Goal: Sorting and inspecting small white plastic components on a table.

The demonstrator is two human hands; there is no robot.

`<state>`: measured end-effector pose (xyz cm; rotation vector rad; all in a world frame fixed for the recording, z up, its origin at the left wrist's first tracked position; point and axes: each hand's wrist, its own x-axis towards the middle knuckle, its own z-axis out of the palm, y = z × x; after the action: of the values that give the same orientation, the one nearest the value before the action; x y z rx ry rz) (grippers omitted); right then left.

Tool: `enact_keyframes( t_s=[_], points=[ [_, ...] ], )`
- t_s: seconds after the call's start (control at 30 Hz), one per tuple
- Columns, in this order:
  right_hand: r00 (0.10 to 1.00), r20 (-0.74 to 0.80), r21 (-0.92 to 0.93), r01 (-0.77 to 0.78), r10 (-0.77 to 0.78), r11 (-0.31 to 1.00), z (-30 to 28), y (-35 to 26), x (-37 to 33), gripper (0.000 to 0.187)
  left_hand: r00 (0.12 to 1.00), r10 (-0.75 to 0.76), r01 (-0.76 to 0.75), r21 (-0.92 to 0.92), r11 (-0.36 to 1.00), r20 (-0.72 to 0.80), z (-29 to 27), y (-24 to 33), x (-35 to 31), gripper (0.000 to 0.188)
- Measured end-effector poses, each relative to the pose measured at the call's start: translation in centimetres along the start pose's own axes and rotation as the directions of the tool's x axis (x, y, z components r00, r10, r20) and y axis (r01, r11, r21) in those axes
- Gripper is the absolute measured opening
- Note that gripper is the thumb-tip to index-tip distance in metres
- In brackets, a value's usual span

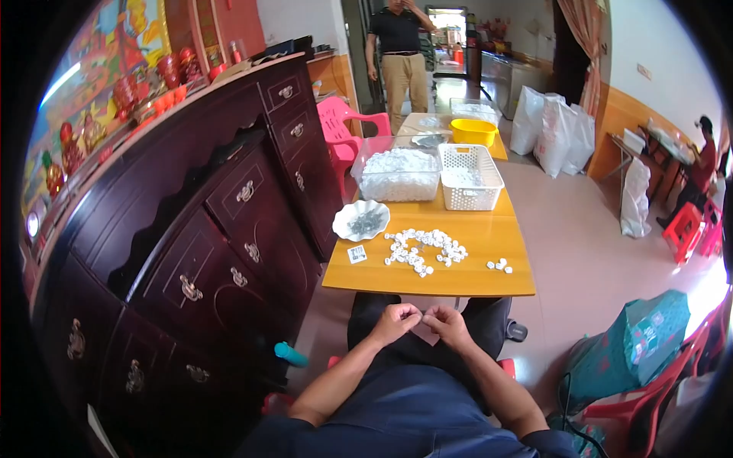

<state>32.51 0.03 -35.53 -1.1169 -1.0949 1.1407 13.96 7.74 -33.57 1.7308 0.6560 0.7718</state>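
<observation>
Over my lap, just short of the table's near edge, my left hand (398, 321) and my right hand (447, 324) meet with fingertips pinched together. Whatever they hold is too small to make out. In front of them on the yellow-brown table (427, 284) lies a loose ring of small white plastic pieces (408, 246). A few more white pieces (501, 266) sit apart at the right. A scalloped white dish (340, 221) with small greyish bits stands at the left, beside a square printed card (356, 255).
Farther back stand a clear tub (397, 183) heaped with white pieces, a white basket (472, 197) and a yellow basin (473, 133). A dark wooden cabinet (206, 229) runs along my left. White sacks (561, 137), a teal bag (626, 351) and two people are around.
</observation>
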Motion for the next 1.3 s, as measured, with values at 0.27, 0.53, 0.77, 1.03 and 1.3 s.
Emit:
enact_keyframes(
  t_s=[0.27, 0.53, 0.77, 1.03, 1.3],
  points=[
    [0.999, -0.020, -0.118, 0.047, -0.049, 0.992, -0.1, -0.2, 0.2, 0.014, 0.983, -0.152, 0.152, 0.009, 0.988, 0.107, -1.1, 1.5, 0.1, 0.015],
    [0.999, 0.037, -0.058, -0.033, 0.036, 0.998, 0.5, -1.6, -0.5, 0.014, 0.924, -0.304, 0.314, -0.007, 0.949, 0.231, -2.4, 2.0, 0.1, 0.015],
    [0.997, 0.079, 0.001, -0.007, 0.007, 1.000, 0.7, -0.5, -0.3, 0.011, 0.907, -0.322, 0.342, -0.032, 0.939, 0.272, -2.3, 1.2, 0.2, 0.013],
    [0.994, 0.026, 0.228, -0.108, 0.105, 0.968, 1.1, -0.2, -0.3, 0.012, 0.980, -0.196, 0.192, -0.110, 0.975, -0.029, -0.2, 1.5, 0.3, 0.010],
    [0.983, -0.032, 0.283, -0.162, 0.178, 0.945, 1.8, 1.1, -0.2, 0.013, 0.989, -0.044, 0.057, 0.087, 0.995, -0.143, 0.8, 1.3, -0.4, 0.012]
  ],
)
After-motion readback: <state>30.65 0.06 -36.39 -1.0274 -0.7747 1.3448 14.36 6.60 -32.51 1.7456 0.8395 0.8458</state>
